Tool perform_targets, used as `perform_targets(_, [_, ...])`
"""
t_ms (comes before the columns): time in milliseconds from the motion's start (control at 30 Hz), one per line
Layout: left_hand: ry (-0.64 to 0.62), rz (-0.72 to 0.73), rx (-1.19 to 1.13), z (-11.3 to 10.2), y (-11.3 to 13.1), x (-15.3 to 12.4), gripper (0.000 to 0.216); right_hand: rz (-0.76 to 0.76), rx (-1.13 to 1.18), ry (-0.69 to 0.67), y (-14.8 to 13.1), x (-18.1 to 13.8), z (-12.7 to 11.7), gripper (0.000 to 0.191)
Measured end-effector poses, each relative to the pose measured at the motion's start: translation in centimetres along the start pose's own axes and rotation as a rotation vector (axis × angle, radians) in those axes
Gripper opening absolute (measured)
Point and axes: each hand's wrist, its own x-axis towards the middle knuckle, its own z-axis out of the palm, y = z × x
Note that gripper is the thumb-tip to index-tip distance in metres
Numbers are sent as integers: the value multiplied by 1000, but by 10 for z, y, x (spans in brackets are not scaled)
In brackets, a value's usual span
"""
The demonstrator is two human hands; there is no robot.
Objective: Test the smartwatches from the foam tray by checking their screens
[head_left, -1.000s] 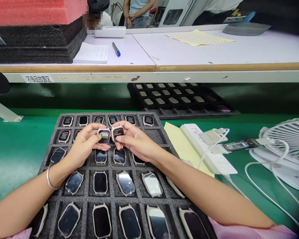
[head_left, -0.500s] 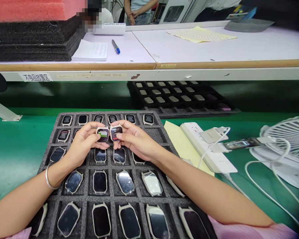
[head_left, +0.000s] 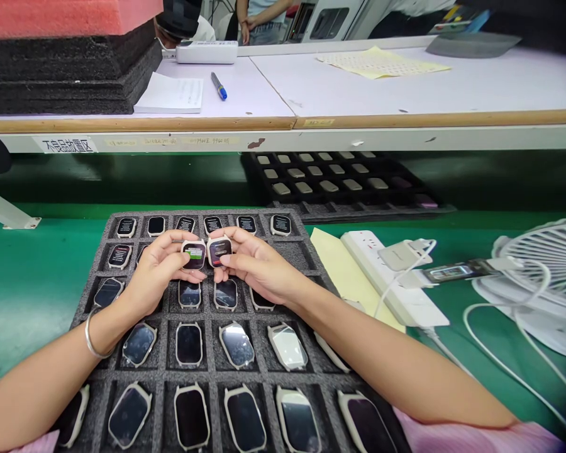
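Two strapless smartwatches are held side by side above a grey foam tray (head_left: 165, 372). My left hand (head_left: 158, 270) grips the left smartwatch (head_left: 195, 253), whose lit screen shows a green band, with the thumb at its edge. In my right hand (head_left: 257, 264) is the right smartwatch (head_left: 219, 249); my thumb rests on the lower part of its lit screen, by a red patch. More strapless watches lie face up in the tray's compartments, such as a dark-screened watch (head_left: 189, 344). Those in the back row show text. My hands and forearms cover some compartments.
Right of the tray are a yellow sheet (head_left: 332, 267), a white power strip (head_left: 396, 283) with plugged-in chargers and cables, and a white fan (head_left: 547, 270). Another watch tray (head_left: 306, 207) sits beneath the raised shelf (head_left: 382, 100). A foam stack (head_left: 66, 69) and pen (head_left: 219, 86) lie above.
Both hands keep hold of their watches in nearly the same place. The camera view has shifted very slightly.
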Motion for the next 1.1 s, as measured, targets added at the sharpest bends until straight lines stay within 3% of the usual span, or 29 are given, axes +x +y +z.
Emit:
perform_targets(833, [-8,38,28,1,-3,2,30,-2,-11,-3,2,1,-1,30])
perform_targets(1100, [-25,82,6,3,6,0,48,-16,7,30,1,1,0,38])
